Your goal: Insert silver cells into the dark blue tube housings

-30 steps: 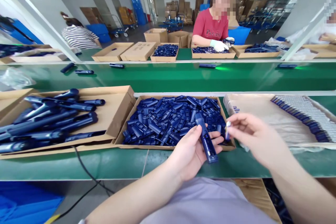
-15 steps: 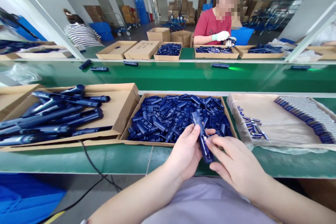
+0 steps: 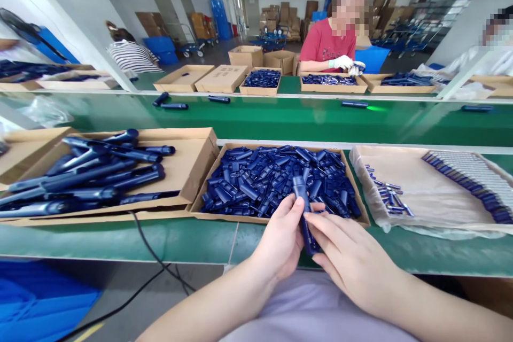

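My left hand point(image 3: 282, 235) is wrapped round a dark blue flashlight point(image 3: 300, 188), its wider head pointing up and away from me. The lower end tilts toward my body. My right hand point(image 3: 352, 256) is closed against the flashlight from the right, fingertips pressing along its lower barrel and the thumb near its bottom end. The fingers hide part of the barrel's face. Just beyond both hands is a cardboard tray point(image 3: 256, 219) heaped with small blue plastic covers point(image 3: 256, 184).
Left stands a carton point(image 3: 196, 165) of blue flashlights point(image 3: 100, 171); right, a lined tray point(image 3: 404, 171) with loose and stacked batteries point(image 3: 473, 181). Beyond them, flashlights lie on the green conveyor belt point(image 3: 280, 117), one shining green. Opposite, a co-worker in red point(image 3: 326, 45) wears white gloves. A black cable point(image 3: 146, 246) hangs nearby.
My right fingers have slid over the barrel, covering the bright parts that showed in it. Flashlights on the belt have shifted right. My view has moved slightly.
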The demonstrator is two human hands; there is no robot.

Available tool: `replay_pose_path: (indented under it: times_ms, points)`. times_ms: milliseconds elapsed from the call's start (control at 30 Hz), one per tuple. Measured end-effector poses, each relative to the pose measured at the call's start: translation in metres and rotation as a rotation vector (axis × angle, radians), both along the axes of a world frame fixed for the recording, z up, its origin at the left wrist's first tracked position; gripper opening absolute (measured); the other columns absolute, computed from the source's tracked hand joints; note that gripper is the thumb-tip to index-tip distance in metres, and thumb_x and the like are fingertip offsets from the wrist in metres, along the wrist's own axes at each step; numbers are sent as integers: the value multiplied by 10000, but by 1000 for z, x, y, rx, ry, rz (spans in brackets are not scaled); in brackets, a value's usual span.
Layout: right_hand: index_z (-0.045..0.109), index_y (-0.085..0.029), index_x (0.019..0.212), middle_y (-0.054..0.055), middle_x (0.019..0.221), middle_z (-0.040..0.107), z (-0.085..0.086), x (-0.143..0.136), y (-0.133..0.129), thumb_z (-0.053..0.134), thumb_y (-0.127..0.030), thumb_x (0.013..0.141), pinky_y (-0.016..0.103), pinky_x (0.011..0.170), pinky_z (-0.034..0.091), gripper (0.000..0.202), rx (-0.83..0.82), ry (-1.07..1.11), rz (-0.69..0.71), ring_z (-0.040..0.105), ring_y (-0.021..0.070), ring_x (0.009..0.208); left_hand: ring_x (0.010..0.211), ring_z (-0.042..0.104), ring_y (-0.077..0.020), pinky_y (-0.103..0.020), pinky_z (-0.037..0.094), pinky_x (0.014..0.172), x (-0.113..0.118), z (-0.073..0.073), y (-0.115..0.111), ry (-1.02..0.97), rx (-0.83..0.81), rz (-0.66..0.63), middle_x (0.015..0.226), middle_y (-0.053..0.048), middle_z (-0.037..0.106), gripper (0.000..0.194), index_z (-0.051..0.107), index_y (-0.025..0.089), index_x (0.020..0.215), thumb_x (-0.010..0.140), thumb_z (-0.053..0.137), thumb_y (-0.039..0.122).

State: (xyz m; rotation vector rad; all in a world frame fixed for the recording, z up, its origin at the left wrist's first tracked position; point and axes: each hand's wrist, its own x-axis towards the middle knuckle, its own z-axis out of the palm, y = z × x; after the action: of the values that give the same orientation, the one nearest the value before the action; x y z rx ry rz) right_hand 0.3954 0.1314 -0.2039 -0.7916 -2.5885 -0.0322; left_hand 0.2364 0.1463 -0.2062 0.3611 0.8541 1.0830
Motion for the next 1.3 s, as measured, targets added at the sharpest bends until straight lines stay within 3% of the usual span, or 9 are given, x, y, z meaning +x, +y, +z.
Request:
replay_pose_path:
  times_ms: [100, 200, 333, 500, 700, 900, 1000, 1100, 1300]
  points:
    - [590, -112, 1258, 103, 1448, 343, 7, 17, 29, 332, -223, 1063, 436, 1044, 420, 341, -46, 143, -50, 400, 264, 1275, 910, 650, -168, -275, 542, 766, -3, 5, 4, -1, 25, 8, 1179, -141, 594, 401, 462, 165, 1183, 876, 545, 408]
    - [595, -129, 1205, 126, 1294, 486, -3, 43, 76, 393, -187, 1021, 449, 1025, 438, 280, -56, 149, -204, 488, 254, 1179, 897, 657, -181, -269, 539, 703, -5, 9, 7, 12, 18, -6, 1227, -124, 579, 405, 420, 193, 1202, 892, 504, 439]
    - [604, -127, 1161, 102, 1185, 550, -27, 62, 123, 442, -46, 869, 397, 937, 496, 344, -191, -134, -67, 540, 239, 1078, 778, 630, -114, -182, 482, 602, -6, 12, 7, 8, -17, -27, 1213, -130, 586, 382, 429, 159, 1149, 901, 482, 444]
    - [633, -168, 1005, 82, 1028, 591, -32, 61, 141, 474, -135, 911, 407, 859, 498, 188, -208, -98, -24, 569, 253, 960, 693, 556, -49, -155, 450, 601, -9, 13, 5, -27, -50, -48, 1138, -112, 602, 366, 474, 153, 1167, 890, 500, 392]
    - [514, -171, 1003, 77, 962, 556, -23, 64, 129, 424, -300, 1011, 328, 723, 538, 157, -235, 223, -158, 605, 215, 845, 779, 546, -38, -128, 448, 626, -10, 12, 3, 26, 55, -113, 1224, -112, 560, 398, 513, 133, 1164, 767, 532, 121]
    - [651, -221, 1088, 51, 1074, 590, 13, 50, 74, 613, -512, 965, 277, 833, 532, 317, -608, 566, -239, 610, 199, 929, 759, 550, -30, -131, 481, 644, -5, 11, 7, 61, 78, -131, 1193, -102, 566, 399, 497, 145, 1170, 772, 515, 146]
    - [683, -209, 1117, 63, 992, 618, 26, 46, 65, 693, -635, 876, 250, 716, 551, 490, -801, 617, -277, 605, 191, 818, 722, 573, -69, -238, 534, 638, -5, 11, 7, 46, -5, -203, 1032, -35, 574, 410, 433, 252, 1224, 817, 477, 260]
    - [714, -205, 1015, 62, 1003, 596, 28, 42, 73, 699, -566, 906, 209, 687, 543, 377, -859, 654, -162, 599, 160, 793, 578, 512, -72, -200, 447, 476, -6, 10, 6, 46, -65, -315, 836, 15, 508, 421, 339, 353, 1259, 848, 424, 374]
    - [680, -206, 1057, 45, 1036, 525, 28, 18, 72, 574, -363, 990, 206, 667, 544, 201, -859, 608, 20, 578, 107, 709, 516, 438, -41, -126, 300, 420, -9, 13, 5, -3, -27, -328, 811, 21, 433, 372, 362, 332, 1192, 846, 436, 445]
